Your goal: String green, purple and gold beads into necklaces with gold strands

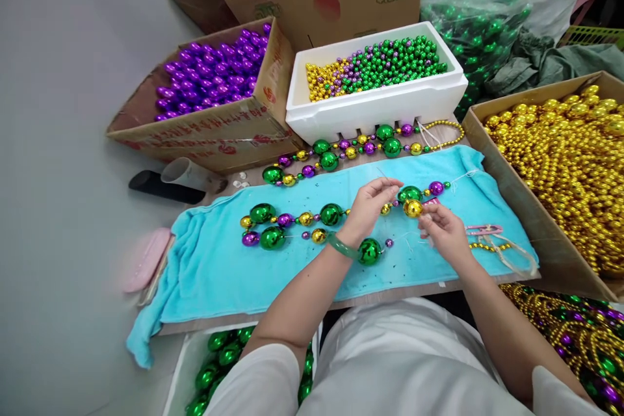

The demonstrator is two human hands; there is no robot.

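Note:
Over the turquoise towel, my left hand has its thumb and fingers pinched together; what they hold is hidden, though a thin line shows just above them. A green jade-like bangle circles that wrist. My right hand closes its fingertips at the edge of a shiny gold bead. Behind that bead lies a large green bead, with a purple bead to its right. A strand of green, gold and purple beads doubles back at a green bead on the left. Another large green bead lies under my left wrist.
A finished-looking bead strand lies along the towel's far edge. Beyond it are a carton of purple beads and a white foam box of small beads. A carton of gold bead chains stands right. Pink snips lie near my right hand.

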